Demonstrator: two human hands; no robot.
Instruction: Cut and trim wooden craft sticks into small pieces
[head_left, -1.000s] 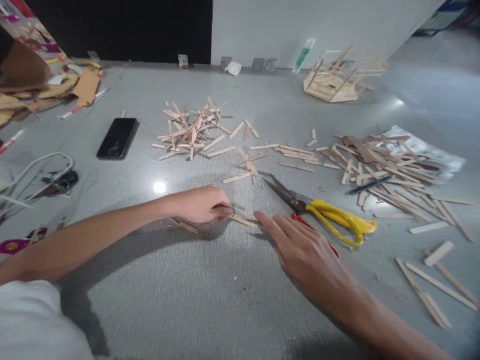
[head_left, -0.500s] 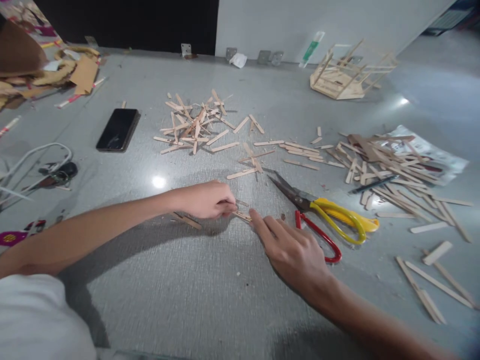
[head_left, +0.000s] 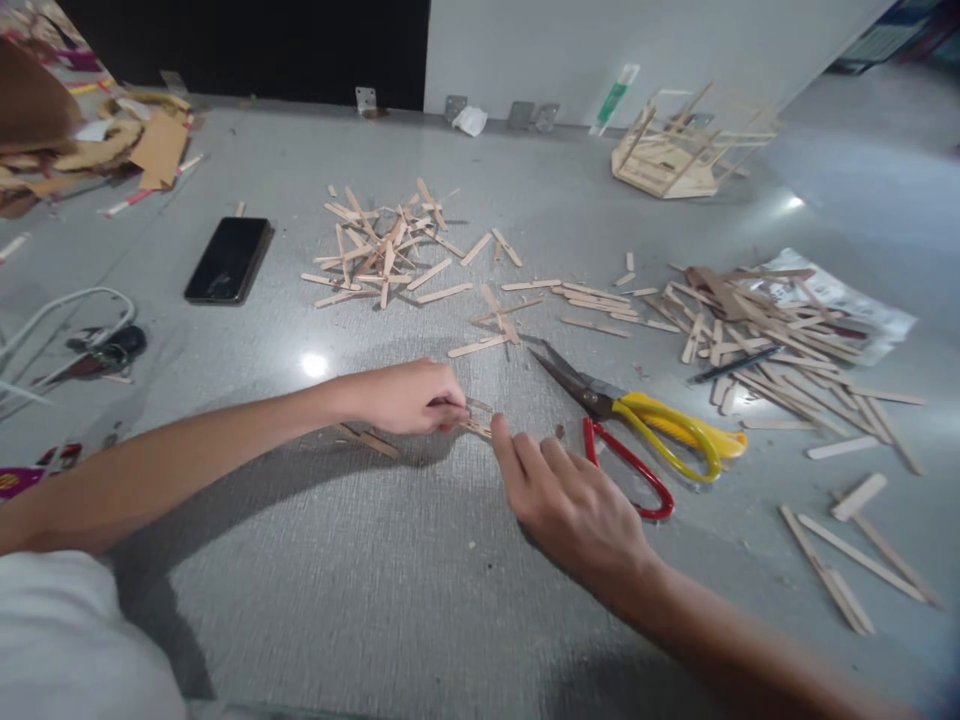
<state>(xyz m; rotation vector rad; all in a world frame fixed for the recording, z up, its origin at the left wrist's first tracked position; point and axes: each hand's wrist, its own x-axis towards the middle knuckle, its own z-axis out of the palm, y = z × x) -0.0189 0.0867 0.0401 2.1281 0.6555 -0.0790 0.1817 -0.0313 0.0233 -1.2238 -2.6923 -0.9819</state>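
The left hand (head_left: 420, 396) is curled up, with its thumb and finger pinched on a wooden craft stick (head_left: 475, 428). The stick pokes out just to the right of that pinch. The right hand (head_left: 576, 500) has its pointing finger by the other end of the stick. Its thumb is hidden, so I cannot tell how far open that hand is, or if it has hold of anything.

To do this well, I think the pinch should be snug but soft, since thin wood can snap. The right finger should press gently and straight, so the stick does not twist.

Now the room to move. Toward the person from the pinch, the table (head_left: 390, 590) is mostly bare, so pulling back looks easiest. Two sticks (head_left: 369, 440) lie under the left wrist and could get bumped. Ahead and to the right of the pinch, the scissors (head_left: 595, 402) have pointy blades, so fingers should not slide that way. A red handle (head_left: 646, 474) loops just beside the right hand's knuckles. Well ahead of the pinch, past the stick pile (head_left: 388, 255), the table stops at the wall (head_left: 555, 60)
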